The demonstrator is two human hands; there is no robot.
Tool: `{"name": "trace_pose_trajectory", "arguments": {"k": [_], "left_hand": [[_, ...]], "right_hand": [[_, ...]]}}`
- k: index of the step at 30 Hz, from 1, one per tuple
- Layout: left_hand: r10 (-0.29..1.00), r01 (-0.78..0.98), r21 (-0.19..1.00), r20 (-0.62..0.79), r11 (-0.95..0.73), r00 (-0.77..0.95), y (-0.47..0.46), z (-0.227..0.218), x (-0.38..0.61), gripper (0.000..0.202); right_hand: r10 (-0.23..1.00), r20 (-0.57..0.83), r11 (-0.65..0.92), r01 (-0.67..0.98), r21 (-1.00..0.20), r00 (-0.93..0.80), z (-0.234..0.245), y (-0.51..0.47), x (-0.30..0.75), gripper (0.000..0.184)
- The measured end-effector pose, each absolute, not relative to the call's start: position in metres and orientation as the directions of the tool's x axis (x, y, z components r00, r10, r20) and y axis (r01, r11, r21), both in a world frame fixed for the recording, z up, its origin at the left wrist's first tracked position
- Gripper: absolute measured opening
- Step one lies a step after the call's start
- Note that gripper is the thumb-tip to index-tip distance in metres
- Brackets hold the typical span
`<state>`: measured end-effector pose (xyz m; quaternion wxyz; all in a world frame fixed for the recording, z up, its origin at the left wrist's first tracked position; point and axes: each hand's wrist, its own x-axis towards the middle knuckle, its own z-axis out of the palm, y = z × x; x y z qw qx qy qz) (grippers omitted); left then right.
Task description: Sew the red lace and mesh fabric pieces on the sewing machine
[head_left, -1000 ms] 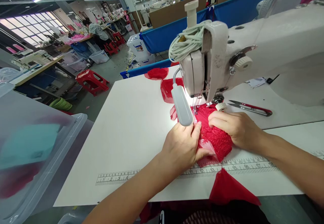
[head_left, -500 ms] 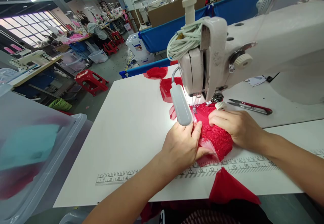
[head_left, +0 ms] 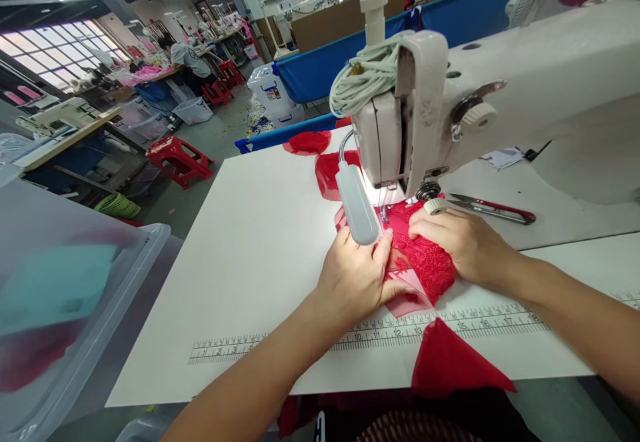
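Note:
A red lace piece (head_left: 425,259) lies under the needle of a white sewing machine (head_left: 500,89) on the white table (head_left: 260,242). My left hand (head_left: 353,279) rests on the lace's left edge, fingers closed and pressing the fabric down, just below the machine's grey lamp (head_left: 356,207). My right hand (head_left: 463,242) lies flat on the lace's right side, fingers pointing at the presser foot. A red fabric corner (head_left: 450,362) hangs over the table's front edge. More red pieces (head_left: 330,172) trail out behind the machine.
Red-handled thread snips (head_left: 493,207) lie right of the machine base. A printed ruler (head_left: 280,342) runs along the table front. A clear plastic bin (head_left: 60,309) with teal and red cloth stands at left. Red stools (head_left: 175,159) and other workers' stations fill the background.
Both hands and the lace have slid a little farther toward the needle, away from the ruler. The view has shifted slightly.

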<state>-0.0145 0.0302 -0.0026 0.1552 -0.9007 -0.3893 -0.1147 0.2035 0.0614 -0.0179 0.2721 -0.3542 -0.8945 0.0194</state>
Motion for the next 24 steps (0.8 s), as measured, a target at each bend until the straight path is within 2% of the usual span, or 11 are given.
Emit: {"name": "trace_pose_trajectory", "arguments": {"k": [6, 8, 11, 12, 14, 16, 18, 20, 21, 24], "left_hand": [[0.629, 0.710, -0.196, 0.349, -0.677, 0.695, 0.025, 0.005, -0.010, 0.078], [0.604, 0.691, -0.191, 0.361, -0.697, 0.710, 0.020, 0.010, -0.006, 0.063], [0.571, 0.680, -0.218, 0.400, -0.701, 0.717, 0.015, 0.013, -0.002, 0.022], [0.565, 0.682, -0.233, 0.412, -0.693, 0.715, 0.015, 0.013, -0.002, 0.018], [0.574, 0.696, -0.223, 0.426, -0.683, 0.699, 0.017, 0.012, -0.003, 0.026], [0.605, 0.694, -0.082, 0.424, -0.716, 0.674, 0.023, 0.011, -0.006, 0.028], [0.658, 0.650, 0.187, 0.418, -0.737, 0.626, 0.031, 0.012, -0.009, 0.029], [0.738, 0.587, 0.449, 0.376, -0.674, 0.560, 0.040, 0.014, -0.010, 0.028], [0.778, 0.567, 0.539, 0.346, -0.622, 0.524, 0.044, 0.015, -0.011, 0.027], [0.847, 0.560, 0.652, 0.270, -0.511, 0.459, 0.050, 0.020, -0.011, 0.023]], "right_hand": [[0.683, 0.373, 0.725, 0.644, -0.243, -0.628, -0.013, 0.061, 0.204, 0.024], [0.688, 0.339, 0.722, 0.654, -0.227, -0.641, -0.011, 0.060, 0.204, 0.026], [0.692, 0.322, 0.717, 0.669, -0.198, -0.646, -0.007, 0.057, 0.204, 0.024], [0.694, 0.318, 0.714, 0.673, -0.193, -0.646, -0.005, 0.056, 0.203, 0.024], [0.694, 0.315, 0.714, 0.673, -0.192, -0.647, -0.004, 0.055, 0.202, 0.025], [0.674, 0.337, 0.735, 0.646, -0.209, -0.658, -0.003, 0.054, 0.201, 0.024], [0.665, 0.391, 0.744, 0.610, -0.273, -0.637, -0.004, 0.053, 0.200, 0.022], [0.684, 0.455, 0.729, 0.560, -0.393, -0.571, -0.006, 0.054, 0.198, 0.021], [0.701, 0.476, 0.713, 0.530, -0.459, -0.531, -0.007, 0.054, 0.198, 0.021], [0.730, 0.496, 0.681, 0.444, -0.582, -0.470, -0.011, 0.057, 0.197, 0.021]]}}
